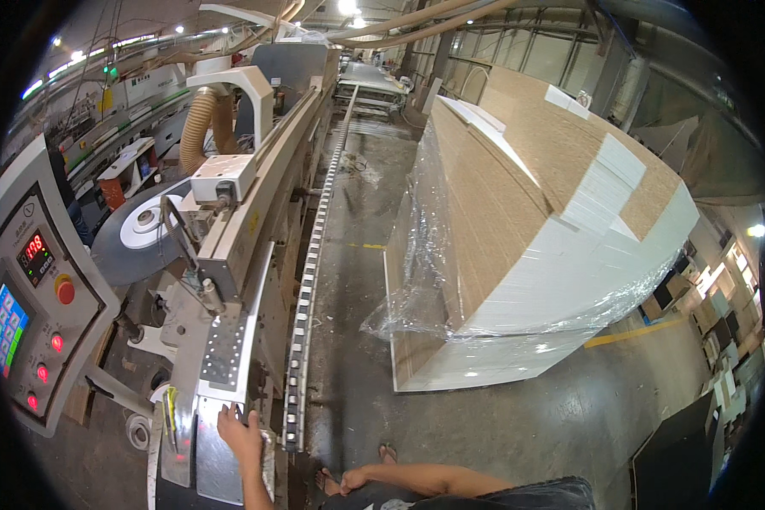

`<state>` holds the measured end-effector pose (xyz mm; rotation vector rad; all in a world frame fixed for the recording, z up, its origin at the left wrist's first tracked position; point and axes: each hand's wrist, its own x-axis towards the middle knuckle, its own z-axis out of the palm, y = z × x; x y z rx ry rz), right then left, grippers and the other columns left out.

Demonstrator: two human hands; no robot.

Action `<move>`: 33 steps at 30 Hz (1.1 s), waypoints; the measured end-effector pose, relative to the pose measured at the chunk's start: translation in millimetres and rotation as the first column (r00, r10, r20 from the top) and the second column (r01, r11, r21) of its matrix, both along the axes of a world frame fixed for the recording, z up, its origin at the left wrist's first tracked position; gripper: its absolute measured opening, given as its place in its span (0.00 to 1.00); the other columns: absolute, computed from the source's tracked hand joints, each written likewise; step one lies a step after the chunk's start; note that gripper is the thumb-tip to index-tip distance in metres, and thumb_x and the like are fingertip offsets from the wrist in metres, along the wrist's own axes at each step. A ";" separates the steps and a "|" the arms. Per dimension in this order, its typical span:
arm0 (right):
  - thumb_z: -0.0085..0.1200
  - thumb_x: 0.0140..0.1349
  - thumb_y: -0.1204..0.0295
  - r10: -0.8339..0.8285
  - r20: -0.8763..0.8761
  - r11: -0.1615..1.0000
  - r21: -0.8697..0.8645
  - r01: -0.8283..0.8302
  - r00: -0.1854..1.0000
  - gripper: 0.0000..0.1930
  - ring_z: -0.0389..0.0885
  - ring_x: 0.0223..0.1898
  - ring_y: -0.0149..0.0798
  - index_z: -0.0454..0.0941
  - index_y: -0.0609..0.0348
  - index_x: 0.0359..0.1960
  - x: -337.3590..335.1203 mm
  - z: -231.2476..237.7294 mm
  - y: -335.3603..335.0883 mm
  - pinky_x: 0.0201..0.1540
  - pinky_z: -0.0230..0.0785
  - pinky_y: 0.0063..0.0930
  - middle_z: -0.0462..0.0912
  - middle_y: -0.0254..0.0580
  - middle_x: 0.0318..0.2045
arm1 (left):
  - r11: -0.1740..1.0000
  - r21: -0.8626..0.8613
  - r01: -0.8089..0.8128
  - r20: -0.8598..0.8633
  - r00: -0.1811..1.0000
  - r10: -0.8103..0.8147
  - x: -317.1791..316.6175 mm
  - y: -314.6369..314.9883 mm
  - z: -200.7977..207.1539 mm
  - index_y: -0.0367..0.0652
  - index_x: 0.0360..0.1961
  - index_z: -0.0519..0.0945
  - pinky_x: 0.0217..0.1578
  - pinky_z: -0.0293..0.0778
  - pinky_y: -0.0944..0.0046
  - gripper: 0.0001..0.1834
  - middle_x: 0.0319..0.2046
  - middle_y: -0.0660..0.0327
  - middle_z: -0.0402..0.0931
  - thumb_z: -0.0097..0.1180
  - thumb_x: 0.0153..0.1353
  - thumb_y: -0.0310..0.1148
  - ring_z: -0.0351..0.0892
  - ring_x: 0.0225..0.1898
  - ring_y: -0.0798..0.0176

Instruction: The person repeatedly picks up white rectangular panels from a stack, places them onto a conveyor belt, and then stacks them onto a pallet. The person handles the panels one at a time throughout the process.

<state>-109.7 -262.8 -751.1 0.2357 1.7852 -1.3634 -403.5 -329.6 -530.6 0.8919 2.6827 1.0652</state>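
My left hand [241, 435] rests at the near end of the machine's metal bed [218, 455], palm down and fingers apart. Its fingertips touch the end of a long white strip-like panel [251, 361], which runs forward along the bed beside a perforated metal plate [223, 350]. The panel's far part is hidden under the machine head [225, 234]. In front of my body, above the floor, my right hand [354, 480] hangs with its fingers curled in; nothing shows in it.
A control panel [47, 297] with lit buttons and a screen stands at the left. Along the machine runs a roller rail [302, 331]. To the right stands a tall stack of boards [518, 246] in clear film. A yellow-handled tool [171, 408] lies on the bed.
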 end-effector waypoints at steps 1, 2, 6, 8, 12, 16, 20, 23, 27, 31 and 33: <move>0.58 0.67 0.64 0.076 0.020 0.997 -0.008 -0.076 0.997 0.16 0.87 0.49 0.41 0.90 0.60 0.48 -11.8 -6.3 -4.2 0.54 0.76 0.40 0.92 0.42 0.47 | 0.993 0.117 0.015 -0.022 1.000 -0.013 -3.7 -21.8 4.0 0.32 0.63 0.77 0.72 0.58 0.40 0.31 0.66 0.37 0.72 0.68 0.61 0.36 0.66 0.69 0.34; 0.58 0.67 0.64 0.095 0.003 0.995 -0.021 -0.095 0.995 0.16 0.87 0.48 0.41 0.90 0.60 0.48 -4.7 -22.5 -5.8 0.54 0.75 0.41 0.91 0.42 0.46 | 0.989 0.143 0.034 -0.010 0.999 -0.033 9.0 -19.4 16.0 0.33 0.62 0.78 0.71 0.59 0.40 0.29 0.65 0.38 0.73 0.67 0.61 0.35 0.67 0.68 0.34; 0.56 0.68 0.65 0.214 -0.228 0.975 -0.011 -0.223 0.950 0.15 0.85 0.44 0.41 0.89 0.62 0.43 25.1 -107.4 11.1 0.52 0.73 0.43 0.91 0.43 0.42 | 0.927 0.261 0.268 -0.083 0.963 -0.255 80.1 27.1 92.8 0.36 0.61 0.79 0.69 0.64 0.43 0.25 0.63 0.41 0.75 0.65 0.63 0.30 0.70 0.66 0.37; 0.55 0.70 0.62 0.182 -0.052 0.982 -0.050 -0.185 0.982 0.16 0.79 0.34 0.39 0.87 0.63 0.39 12.3 -23.1 16.0 0.43 0.73 0.41 0.85 0.37 0.32 | 0.894 0.280 0.350 -0.181 0.934 -0.309 111.1 40.3 140.4 0.37 0.61 0.79 0.68 0.66 0.46 0.24 0.63 0.43 0.75 0.64 0.64 0.29 0.71 0.66 0.38; 0.55 0.70 0.62 0.053 -0.073 0.989 -0.132 -0.062 0.996 0.16 0.79 0.34 0.38 0.87 0.63 0.39 59.3 42.4 36.6 0.42 0.73 0.41 0.85 0.36 0.32 | 0.752 0.336 0.567 -0.429 0.803 -0.414 212.0 104.8 269.4 0.38 0.60 0.79 0.67 0.67 0.47 0.21 0.63 0.48 0.75 0.64 0.67 0.28 0.73 0.65 0.42; 0.55 0.71 0.61 -0.016 -0.104 0.985 -0.173 -0.002 0.994 0.16 0.78 0.34 0.37 0.87 0.63 0.39 122.3 37.9 63.8 0.42 0.73 0.40 0.84 0.36 0.31 | 0.534 0.127 0.836 -0.832 0.383 -0.402 335.9 200.7 410.4 0.45 0.62 0.79 0.66 0.68 0.47 0.27 0.62 0.54 0.77 0.68 0.61 0.27 0.74 0.64 0.44; 0.56 0.71 0.61 -0.038 -0.105 0.980 -0.198 0.016 0.994 0.16 0.78 0.33 0.37 0.87 0.63 0.39 178.1 33.8 73.9 0.41 0.73 0.39 0.84 0.35 0.31 | 0.504 -0.055 0.862 -0.979 0.052 -0.196 426.9 295.9 523.1 0.49 0.68 0.76 0.63 0.73 0.48 0.26 0.56 0.52 0.80 0.62 0.70 0.35 0.78 0.62 0.48; 0.56 0.71 0.61 -0.031 -0.125 0.978 -0.207 0.004 0.992 0.16 0.78 0.33 0.36 0.87 0.63 0.39 208.4 31.1 76.3 0.40 0.73 0.39 0.83 0.34 0.31 | 0.559 -0.121 0.820 -0.990 -0.055 -0.133 479.4 346.8 593.7 0.59 0.71 0.73 0.60 0.78 0.48 0.26 0.56 0.55 0.80 0.58 0.73 0.35 0.81 0.60 0.51; 0.56 0.71 0.61 -0.041 -0.149 0.976 -0.216 0.008 0.988 0.16 0.77 0.33 0.36 0.86 0.63 0.39 241.4 22.4 78.1 0.39 0.73 0.38 0.83 0.34 0.30 | 0.716 -0.298 0.631 -0.925 -0.008 -0.379 513.2 393.9 636.5 0.65 0.70 0.74 0.56 0.83 0.50 0.22 0.54 0.58 0.83 0.52 0.77 0.38 0.86 0.54 0.53; 0.56 0.71 0.60 -0.046 -0.137 0.977 -0.214 0.016 0.989 0.16 0.77 0.32 0.35 0.86 0.62 0.39 265.5 17.6 78.5 0.39 0.73 0.37 0.82 0.33 0.30 | 0.683 -0.383 0.622 -0.916 -0.161 -0.368 499.8 417.0 643.6 0.63 0.65 0.79 0.41 0.82 0.52 0.20 0.37 0.57 0.86 0.56 0.74 0.41 0.87 0.38 0.55; 0.56 0.71 0.60 -0.043 -0.131 0.978 -0.208 0.015 0.990 0.16 0.77 0.32 0.35 0.86 0.62 0.39 276.2 15.0 82.4 0.38 0.72 0.37 0.82 0.33 0.30 | 0.644 -0.383 0.663 -0.917 -0.191 -0.349 493.8 420.4 644.3 0.62 0.62 0.81 0.39 0.81 0.52 0.18 0.37 0.57 0.86 0.57 0.73 0.41 0.87 0.36 0.55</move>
